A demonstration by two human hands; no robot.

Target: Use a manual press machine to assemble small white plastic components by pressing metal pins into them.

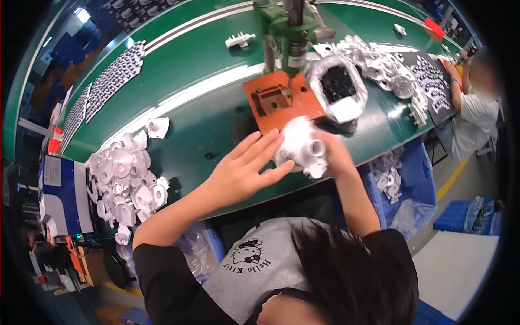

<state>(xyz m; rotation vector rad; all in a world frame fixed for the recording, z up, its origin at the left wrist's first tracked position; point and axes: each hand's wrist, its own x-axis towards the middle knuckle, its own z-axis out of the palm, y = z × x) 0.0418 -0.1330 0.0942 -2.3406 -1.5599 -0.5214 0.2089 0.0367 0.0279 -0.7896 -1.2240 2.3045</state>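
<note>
A white moulded plastic part (299, 142) with a short round tube is up in front of me, near the table's front edge and slightly blurred. My right hand (335, 154) grips it from the right, most of those fingers hidden behind it. On its other side is my left hand (246, 169), fingers stretched and apart, the tips at the part's edge; whether they press on it I cannot tell. Just beyond the part stands an orange fixture block (279, 103) with a recessed slot, below a green press (295, 46).
White parts are heaped at left (122, 168) and back right (379, 65). A white-lined container (360, 92) of small black pieces stands beside the fixture. Grey trays (116, 76) lie far left. A blue bin (409, 179) hangs below the right edge. Another person (476, 103) sits far right.
</note>
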